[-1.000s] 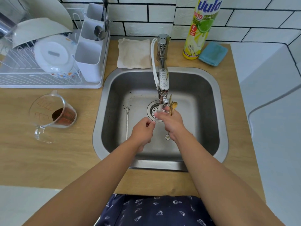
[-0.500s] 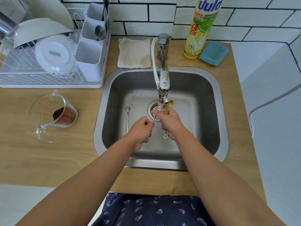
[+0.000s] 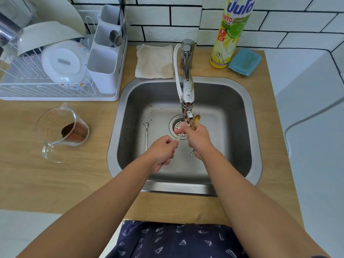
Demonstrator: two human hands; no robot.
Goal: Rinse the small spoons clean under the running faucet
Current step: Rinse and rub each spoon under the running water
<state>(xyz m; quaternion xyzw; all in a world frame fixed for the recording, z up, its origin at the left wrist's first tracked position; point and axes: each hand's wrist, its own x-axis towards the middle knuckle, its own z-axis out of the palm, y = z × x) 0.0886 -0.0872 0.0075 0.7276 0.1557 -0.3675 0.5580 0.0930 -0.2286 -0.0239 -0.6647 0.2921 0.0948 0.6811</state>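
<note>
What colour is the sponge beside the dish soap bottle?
Light blue; the sponge shows clearly in the head view.

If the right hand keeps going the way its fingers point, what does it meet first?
Most likely the faucet spout: the right hand points up and away with its gold spoons right under the nozzle. How much height separates them is unclear from this view.
</note>
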